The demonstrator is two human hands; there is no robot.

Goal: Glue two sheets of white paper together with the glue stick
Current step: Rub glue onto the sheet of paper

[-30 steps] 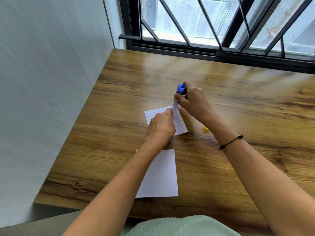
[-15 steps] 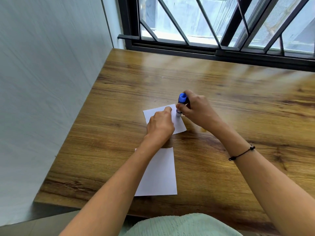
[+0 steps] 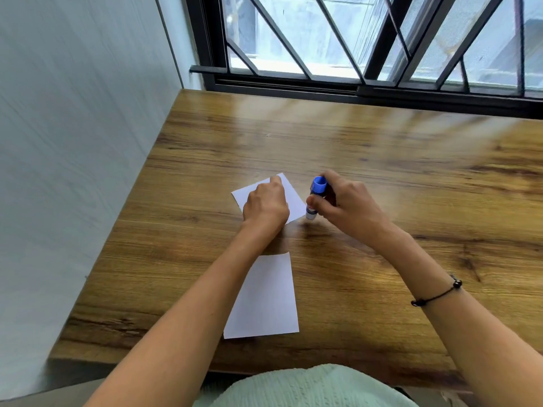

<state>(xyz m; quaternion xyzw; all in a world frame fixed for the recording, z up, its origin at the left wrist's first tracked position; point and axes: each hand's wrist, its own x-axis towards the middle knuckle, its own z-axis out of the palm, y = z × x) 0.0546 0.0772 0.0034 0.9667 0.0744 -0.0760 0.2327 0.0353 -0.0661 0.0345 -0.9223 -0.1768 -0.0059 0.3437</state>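
Two white paper sheets lie on the wooden table (image 3: 382, 171). On the far sheet (image 3: 295, 198), which lies skewed, my left hand (image 3: 266, 205) presses down with a fingertip near its far corner. The near sheet (image 3: 266, 298) lies flat toward the table's front edge, partly under my left forearm. My right hand (image 3: 346, 205) grips the glue stick (image 3: 316, 198), blue end up, tip down at the far sheet's right near corner.
A grey wall runs along the table's left side. A barred window with a black frame (image 3: 352, 89) closes the far edge. The table's front edge is close to my body.
My right hand has drawn the glue stick toward me along the far sheet's right edge, from its far corner to its near right corner. My left hand stays pressed on the sheet.
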